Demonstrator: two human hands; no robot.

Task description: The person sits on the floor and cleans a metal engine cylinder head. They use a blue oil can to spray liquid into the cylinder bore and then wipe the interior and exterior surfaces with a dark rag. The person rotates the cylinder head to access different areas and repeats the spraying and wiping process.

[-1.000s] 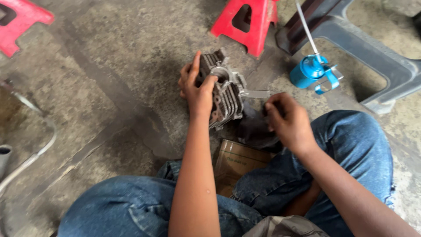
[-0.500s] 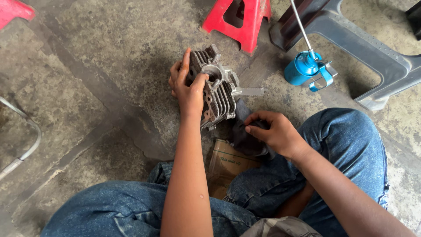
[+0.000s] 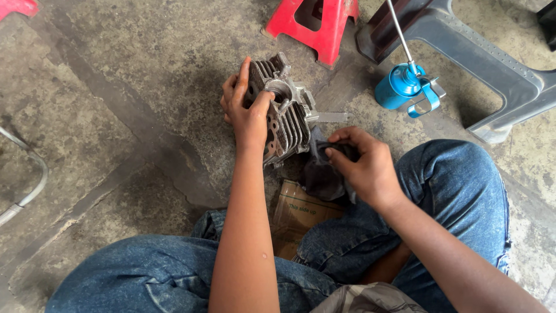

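The left hand [image 3: 248, 113] clamps a finned engine cylinder [image 3: 284, 113] upright on the concrete floor [image 3: 116, 116], thumb hooked over the bore rim and fingers wrapped behind the fins, seemingly to steady it. Just beside its lower right edge, the right hand [image 3: 362, 165] pinches a dark rag [image 3: 324, 174], fingers curled shut round the cloth, above a cardboard scrap [image 3: 298, 211].

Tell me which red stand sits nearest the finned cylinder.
The red stand at top centre, just beyond the finned cylinder in the left hand. The other red one is only a corner at top left.
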